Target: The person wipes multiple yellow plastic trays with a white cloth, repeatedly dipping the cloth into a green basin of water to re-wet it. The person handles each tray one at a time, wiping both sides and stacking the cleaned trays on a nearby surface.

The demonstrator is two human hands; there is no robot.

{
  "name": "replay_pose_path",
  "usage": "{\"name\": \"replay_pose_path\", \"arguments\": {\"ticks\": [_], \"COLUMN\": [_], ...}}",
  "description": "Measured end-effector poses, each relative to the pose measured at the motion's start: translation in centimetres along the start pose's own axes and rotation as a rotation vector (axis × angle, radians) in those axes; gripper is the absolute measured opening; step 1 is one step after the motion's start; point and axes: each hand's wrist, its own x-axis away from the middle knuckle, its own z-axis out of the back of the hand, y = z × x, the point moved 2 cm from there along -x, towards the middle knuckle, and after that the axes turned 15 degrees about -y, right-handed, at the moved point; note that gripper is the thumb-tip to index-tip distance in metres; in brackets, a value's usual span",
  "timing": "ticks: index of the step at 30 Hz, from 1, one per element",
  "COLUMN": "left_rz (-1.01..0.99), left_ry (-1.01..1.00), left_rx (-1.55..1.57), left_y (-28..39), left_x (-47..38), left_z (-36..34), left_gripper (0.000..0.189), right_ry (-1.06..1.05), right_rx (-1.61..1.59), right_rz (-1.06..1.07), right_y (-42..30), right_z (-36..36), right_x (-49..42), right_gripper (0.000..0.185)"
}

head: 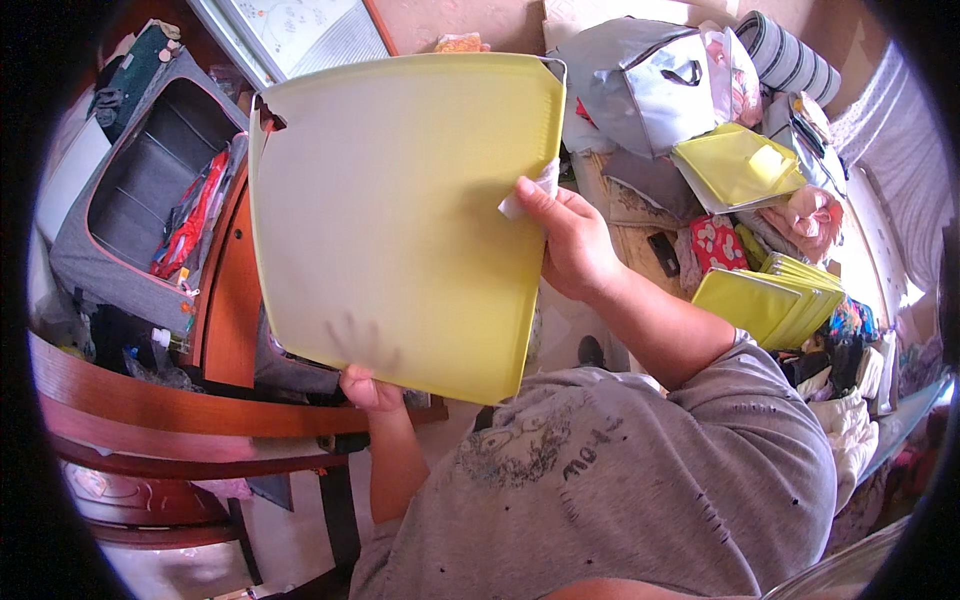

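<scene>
A yellowish, translucent sheet panel point(405, 225) with a narrow raised rim is held up before me. Its upper left corner is torn, and the upper right corner shows a gap at the frame. My right hand point(581, 232) grips the right edge, with a crumpled white tissue or cloth point(517, 206) pinched between thumb and panel. At the bottom edge, my left hand point(373, 390) holds the panel with the thumb in front. Its fingers are behind the sheet and show through only as a shadow.
A grey fabric storage box point(71, 251) containing red clothing point(196, 217) sits left. Wooden furniture point(225, 409) curves below it. At right lie stacked yellow panels point(750, 304), more yellow panels point(739, 165), a silver bag point(637, 82), a striped roll point(787, 56) and a black phone-like object point(663, 253).
</scene>
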Motion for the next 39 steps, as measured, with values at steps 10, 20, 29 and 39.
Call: {"name": "replay_pose_path", "arguments": {"ticks": [10, 20, 29, 39], "left_rz": [0.076, 0.409, 0.312, 0.478], "left_ry": [0.933, 0.163, 0.404, 0.202], "left_rx": [-0.137, -0.860, -0.535, -0.555], "left_y": [-2.3, -10.1, -7.3, -6.4], "left_x": [-2.8, -10.8, -9.3, -7.1], "left_z": [5.8, -2.6, -2.1, -2.7], "left_gripper": [0.071, 0.071, 0.046, 0.045], "right_ry": [0.022, -0.278, -0.677, 0.169], "right_rx": [0.592, 1.961, 1.806, 2.087], "right_rz": [-0.053, 0.345, 0.078, 0.097], "right_y": [4.3, 5.2, 4.8, -4.5], "right_z": [-1.8, 1.2, 1.1, 8.7], "right_x": [2.7, 2.1, 2.2, -5.2], "right_gripper": [0.027, 0.052, 0.067, 0.070]}}
